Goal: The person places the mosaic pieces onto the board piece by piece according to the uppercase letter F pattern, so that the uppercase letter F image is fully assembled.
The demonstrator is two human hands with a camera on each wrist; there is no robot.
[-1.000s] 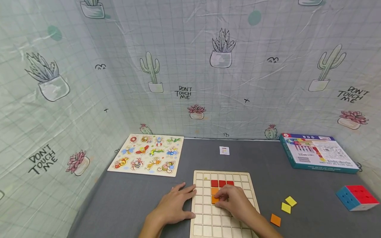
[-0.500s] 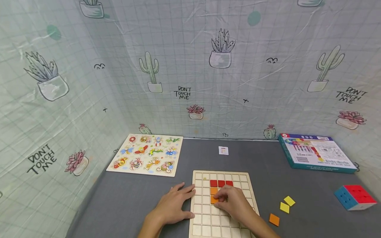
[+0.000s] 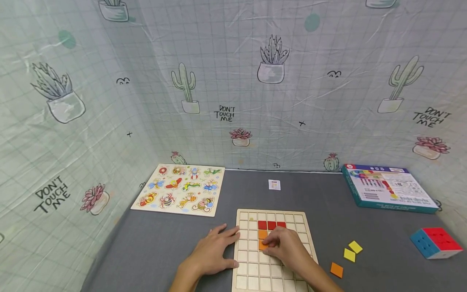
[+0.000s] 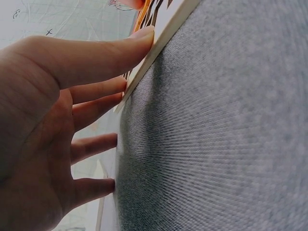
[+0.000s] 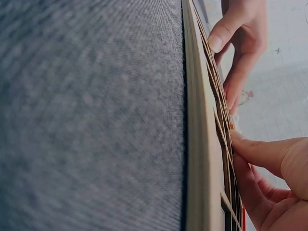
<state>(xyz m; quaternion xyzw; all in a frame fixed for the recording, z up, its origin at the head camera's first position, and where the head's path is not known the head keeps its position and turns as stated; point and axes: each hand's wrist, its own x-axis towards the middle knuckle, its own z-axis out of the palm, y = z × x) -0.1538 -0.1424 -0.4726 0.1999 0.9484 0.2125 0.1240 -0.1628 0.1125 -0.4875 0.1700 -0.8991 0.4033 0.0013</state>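
Surface: dark grey cloth-covered table (image 3: 146,255), walled at the back and left by a pale gridded sheet (image 3: 233,89) printed with cacti and "DON'T TOUCH ME". Back left, bug-picture puzzle board (image 3: 181,189); back middle, small printed card (image 3: 274,185); back right, teal-sided box (image 3: 391,187), lying flat, speed cube (image 3: 435,242) nearer the front.

Wooden grid board (image 3: 253,269) is front and center between the hands. Three red tiles (image 3: 271,225) in a row, upper orange tile (image 3: 262,235) under the leftmost, lower orange tile (image 3: 260,245) below that.

Left hand (image 3: 211,253): fingers spread, thumb and some fingertips on the board's left edge. Right hand (image 3: 286,247): fingers curled, thumb and index pinching at the lower orange tile; gap small. Right of board: two yellow tiles (image 3: 355,246), loose orange tile (image 3: 337,270).
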